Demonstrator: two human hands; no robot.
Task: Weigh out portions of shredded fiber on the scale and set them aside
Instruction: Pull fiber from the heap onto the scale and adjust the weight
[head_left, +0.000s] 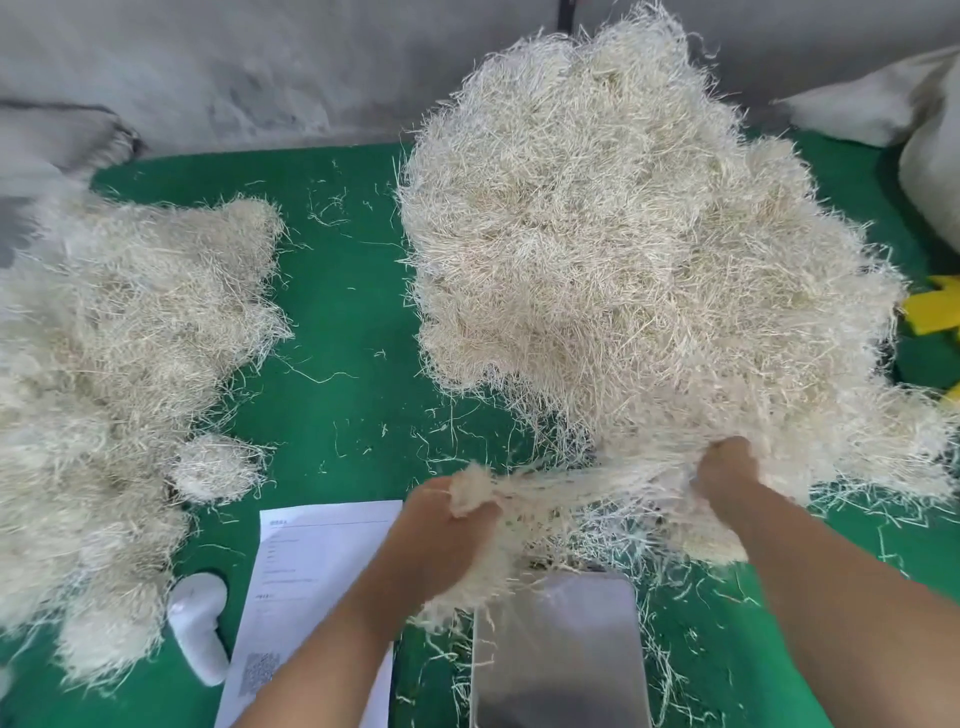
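A hank of shredded fiber (566, 499) is stretched between the two hands just above the scale (561, 654) — left hand (441, 525) gripping one end, right hand (727, 480) clutching the other at the foot of the big supply heap (623, 234). The pan looks bare, so this portion is not yet weighed. Weighed clumps — too merged to count — lie in one pile (104, 374) on the desk's (343, 291) left; one scale, one paper sheet (306, 582).

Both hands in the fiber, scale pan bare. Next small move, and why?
Probably pull the stretched tuft of pale shredded fiber free of the big heap and lower it onto the bare steel scale pan. The left hand and right hand each grip the tuft, strands still bridge to the heap, and the pan sits just below them.
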